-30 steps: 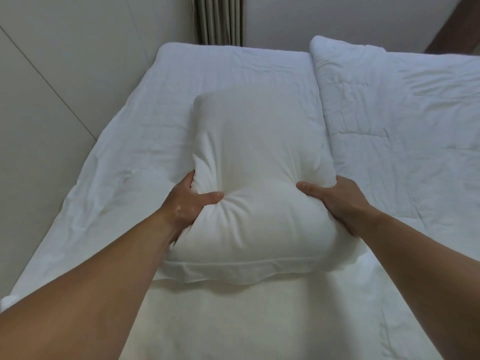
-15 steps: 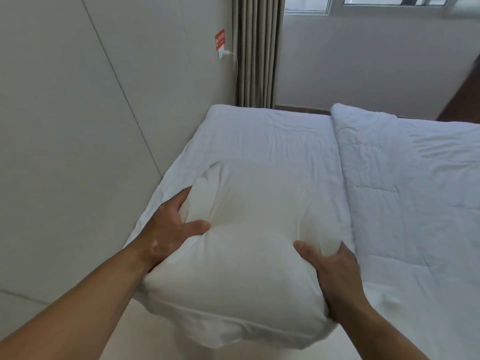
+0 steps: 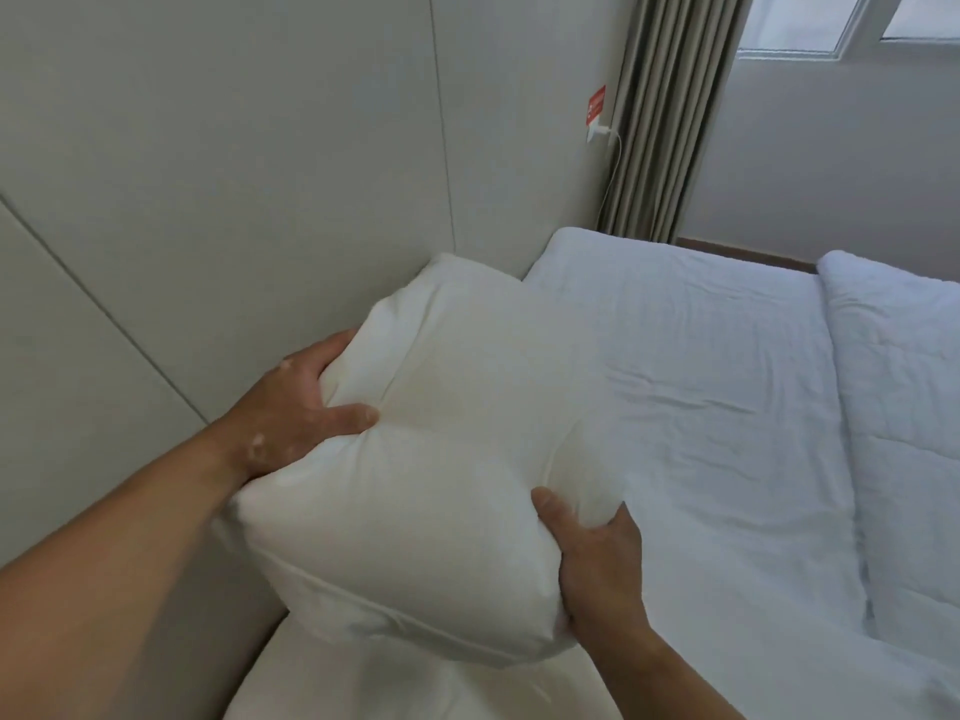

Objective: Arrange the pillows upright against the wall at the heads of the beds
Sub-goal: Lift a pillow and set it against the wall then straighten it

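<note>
A plump white pillow [image 3: 447,449] is held off the bed [image 3: 701,387], tilted, with its far corner up against the pale panelled wall [image 3: 234,174] on the left. My left hand [image 3: 291,413] grips the pillow's left side, thumb pressed into the top. My right hand [image 3: 597,553] clamps its near right corner from below and beside. The bed, covered in a white sheet, runs along the wall under the pillow.
A folded white duvet [image 3: 904,407] lies along the right side of the bed. A beige curtain [image 3: 660,116] hangs in the far corner below a window [image 3: 810,23]. On the wall, a white charger with its cable [image 3: 600,132] sits under a red sticker [image 3: 596,103].
The pillow has been lifted from the middle of the bed and swung left towards the wall, both hands keeping hold. My view has turned left and upward.
</note>
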